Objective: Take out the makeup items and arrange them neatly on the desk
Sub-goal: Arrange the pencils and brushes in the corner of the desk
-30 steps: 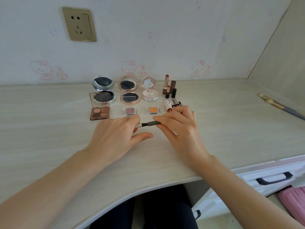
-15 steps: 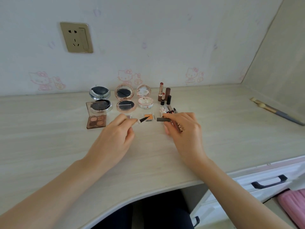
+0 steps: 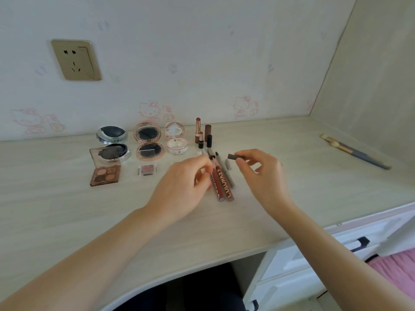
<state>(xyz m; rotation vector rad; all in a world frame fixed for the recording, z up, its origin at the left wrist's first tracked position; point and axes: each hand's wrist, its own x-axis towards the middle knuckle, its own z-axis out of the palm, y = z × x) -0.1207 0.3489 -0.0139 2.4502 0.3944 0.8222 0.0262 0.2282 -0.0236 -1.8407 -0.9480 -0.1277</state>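
Observation:
Makeup is laid out in rows on the pale wooden desk (image 3: 67, 216). My right hand (image 3: 262, 173) pinches a dark grey pen cap (image 3: 234, 157) above the desk. My left hand (image 3: 184, 182) has its fingers curled round a thin eyeliner pen (image 3: 204, 152), of which only the pale far end shows, beside two red-brown lip gloss tubes (image 3: 221, 185) and a grey pen (image 3: 223, 168). Behind them stand two open lipsticks (image 3: 198, 131) with their caps (image 3: 208, 131). Further left lie three open compacts (image 3: 147, 140), a four-colour eyeshadow palette (image 3: 104, 175) and a single pink eyeshadow (image 3: 147, 169).
Two makeup brushes (image 3: 357, 154) lie at the far right by the side wall. A small grey cap (image 3: 228, 164) lies right of the pens. A wall socket (image 3: 76, 60) is at the upper left. White drawers with a black handle (image 3: 361, 242) sit below the desk's right end.
The two hands have pulled the cap off the pen. My right hand carried the cap up and to the right, and my left hand took the pen to the row of pens.

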